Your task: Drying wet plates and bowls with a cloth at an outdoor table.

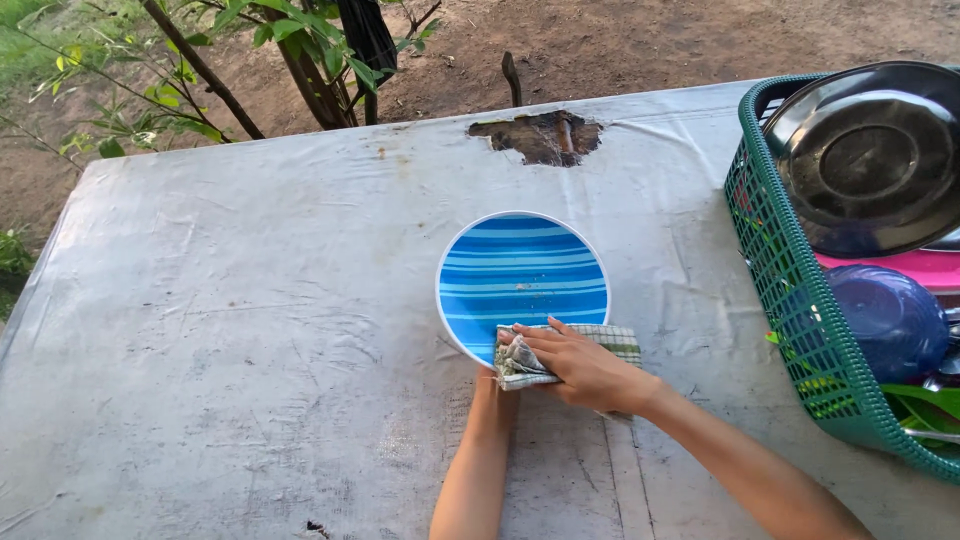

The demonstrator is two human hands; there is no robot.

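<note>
A round plate [520, 268] with blue stripes and a white rim is tilted up on the table, its face toward me. My right hand [585, 368] presses a checked green-and-white cloth [618, 340] against the plate's lower edge. My left hand [500, 372] is mostly hidden under the cloth and the right hand; it seems to grip the plate's bottom rim from below. Only its forearm shows clearly.
The table is covered with a grey-white sheet [230, 330] that has a torn hole [543, 137] near the far edge. A green plastic basket [790, 290] at the right holds a steel dish [868, 155], a blue bowl [890, 320] and a pink item. Bare soil and shrubs lie beyond.
</note>
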